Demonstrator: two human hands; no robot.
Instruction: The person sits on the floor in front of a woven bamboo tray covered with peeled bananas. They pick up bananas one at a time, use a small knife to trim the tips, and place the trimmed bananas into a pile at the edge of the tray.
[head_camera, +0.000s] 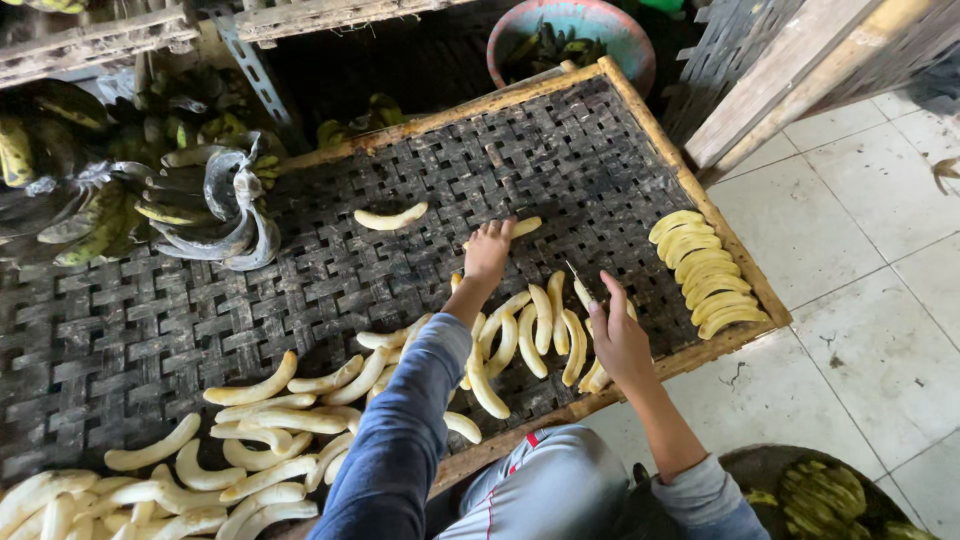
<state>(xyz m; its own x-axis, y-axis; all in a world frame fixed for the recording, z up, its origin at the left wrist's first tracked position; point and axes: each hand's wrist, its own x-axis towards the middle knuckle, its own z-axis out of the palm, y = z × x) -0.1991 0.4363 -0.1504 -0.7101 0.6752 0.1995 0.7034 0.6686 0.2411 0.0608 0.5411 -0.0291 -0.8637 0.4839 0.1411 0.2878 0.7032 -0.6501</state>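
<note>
The left hand (488, 250) reached out over the middle of the frame, onto a big dark woven tray (560, 160) with a wooden edge. Its fingers were bent down on a peeled banana (524, 227), touching it, but I could not tell if they were closed around it. The right hand (618, 335) was lower and to the right of the left one, and it was closed on a small knife (578, 287) with the blade pointing up the frame. Between the two hands, and just under them, lay a small bunch of peeled bananas (530, 335), side by side and touching each other. One more peeled banana (390, 217) lay alone to the left of the left hand, well apart from the rest. At the right edge of the tray there was a neat row of peeled bananas (705, 275), curved the same way and packed close. In the lower left of the frame a big loose pile of peeled bananas (230, 450) was spread over the tray. In the upper left lay dark green unpeeled bananas (60, 200) and a heap of dark peels (215, 205). At the top sat a round pink tub (575, 30) with peels in it. In the lower right corner was a basket of green bananas (815, 495) on the pale tiled floor (860, 300)
</note>
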